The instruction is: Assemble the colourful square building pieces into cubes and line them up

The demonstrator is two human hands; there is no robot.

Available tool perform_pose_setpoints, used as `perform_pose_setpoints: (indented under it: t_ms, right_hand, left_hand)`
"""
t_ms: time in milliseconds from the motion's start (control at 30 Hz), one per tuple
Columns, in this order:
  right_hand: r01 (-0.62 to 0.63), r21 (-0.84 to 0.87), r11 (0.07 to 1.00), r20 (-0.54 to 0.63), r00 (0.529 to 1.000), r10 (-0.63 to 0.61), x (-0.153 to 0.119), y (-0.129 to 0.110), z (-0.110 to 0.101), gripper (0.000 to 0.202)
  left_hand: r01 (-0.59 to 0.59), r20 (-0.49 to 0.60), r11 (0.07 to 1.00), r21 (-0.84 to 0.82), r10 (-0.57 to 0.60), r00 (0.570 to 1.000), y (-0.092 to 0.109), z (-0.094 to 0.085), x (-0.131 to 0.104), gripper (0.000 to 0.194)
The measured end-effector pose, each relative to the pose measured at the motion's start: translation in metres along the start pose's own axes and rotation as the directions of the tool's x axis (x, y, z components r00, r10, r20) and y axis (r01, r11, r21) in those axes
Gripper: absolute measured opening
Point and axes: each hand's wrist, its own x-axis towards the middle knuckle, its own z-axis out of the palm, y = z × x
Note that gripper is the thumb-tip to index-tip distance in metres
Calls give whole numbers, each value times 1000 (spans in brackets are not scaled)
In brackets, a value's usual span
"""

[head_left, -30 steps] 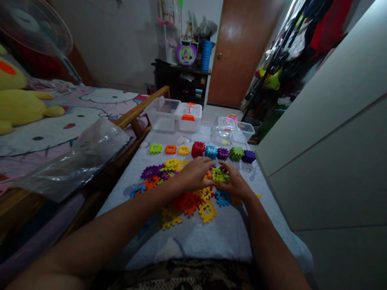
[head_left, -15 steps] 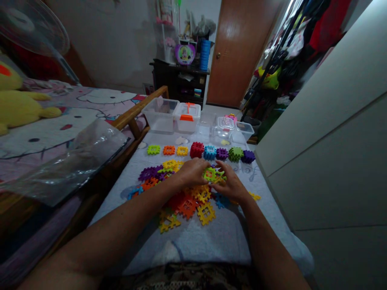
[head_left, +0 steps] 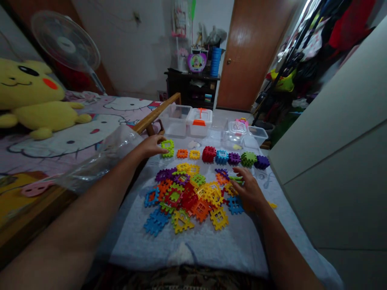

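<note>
My left hand grips a lime green window tile at the left end of a row of sorted tiles. To its right in the row are an orange tile, a yellow tile, and red, blue, purple, green and dark purple stacks. My right hand pinches a green piece at the right side of a mixed pile of tiles. Part of that piece is hidden by the fingers.
Clear plastic boxes stand behind the row, one with an orange-latched lid. A wooden bed rail and a plastic bag lie left. A white cabinet borders the right.
My left hand has moved from the pile to the row's left end with a green tile. My right hand has shifted right, apart from the left. The view has turned slightly left.
</note>
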Motion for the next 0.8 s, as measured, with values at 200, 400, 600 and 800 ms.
perform_pose_setpoints:
  t_ms: [200,400,600,800]
  right_hand:
    - [-29,-1,1000,30,999,29,0,-1,0,32]
    - [-46,1,999,38,998,46,0,-6,-2,31]
    - [-43,-14,999,37,998,43,0,-6,-2,31]
    - [-50,4,999,41,998,50,-1,-6,-2,30]
  left_hand:
    - [2,128,1000,5,-2,992,-30,16,13,68]
    - [-24,177,998,51,14,984,-40,22,23,68]
    - [43,249,994,97,-66,966,-34,27,23,82]
    - [4,280,990,142,-44,959,-25,28,24,71]
